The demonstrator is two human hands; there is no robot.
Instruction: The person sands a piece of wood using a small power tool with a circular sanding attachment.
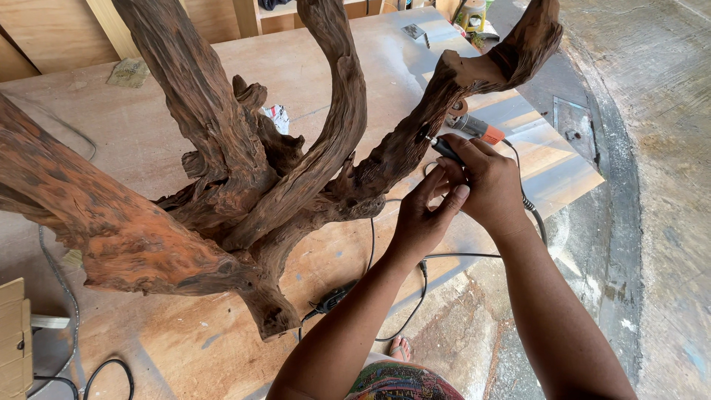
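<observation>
A large reddish-brown driftwood root (pixel 244 170) with several twisting branches stands on a plywood table (pixel 148 118). My right hand (pixel 489 181) grips a slim black rotary tool (pixel 446 150), and the tool's tip touches the right-hand branch (pixel 415 141). My left hand (pixel 426 215) rests against the right hand from below, with its fingers up by the tool's body. The tool's black cord (pixel 529 207) runs off behind my right wrist.
An orange-and-grey power tool (pixel 478 127) lies on the table behind the branch. Black cables and an inline switch (pixel 331 298) trail over the table's near edge. A wooden block (pixel 13 333) sits at far left. Concrete floor (pixel 652 148) lies right; my foot (pixel 401 347) shows below.
</observation>
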